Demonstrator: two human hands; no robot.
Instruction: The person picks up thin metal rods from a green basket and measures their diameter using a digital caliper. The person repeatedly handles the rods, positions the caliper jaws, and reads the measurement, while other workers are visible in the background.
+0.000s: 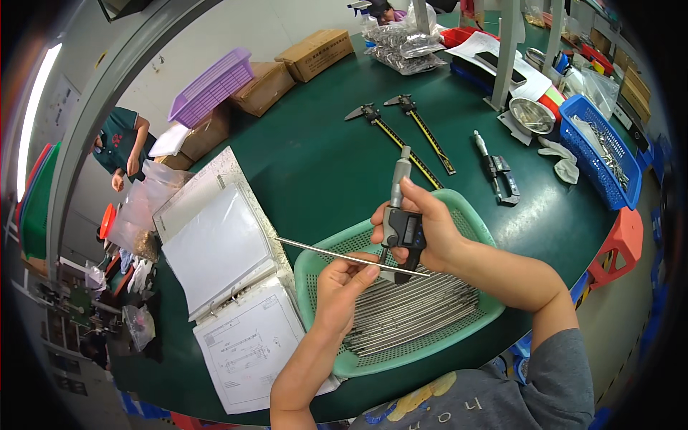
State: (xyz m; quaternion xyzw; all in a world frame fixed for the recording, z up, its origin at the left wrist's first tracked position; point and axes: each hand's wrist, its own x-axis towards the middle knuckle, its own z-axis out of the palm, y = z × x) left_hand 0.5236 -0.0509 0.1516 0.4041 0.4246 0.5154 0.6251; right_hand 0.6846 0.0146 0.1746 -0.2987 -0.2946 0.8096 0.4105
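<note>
My right hand (433,226) is closed around a digital micrometer (402,172), its silver thimble pointing up and its black display body facing me. Between the fingers of my left hand (342,288) is a thin metal rod (315,251), held slantwise with its right part at the micrometer's jaws. Whether the jaws touch the rod cannot be told. Below both hands stands a green plastic basket (309,276) with many similar metal rods (416,315) lying side by side in it.
An open ring binder (215,251) with a drawing lies left of the basket. Beyond lie two calipers (390,136) (426,132) and another micrometer (496,168). A blue basket (602,154) of metal parts stands at right. Cardboard boxes (315,54) and a purple basket (211,86) line the back; a person (125,143) stands far left.
</note>
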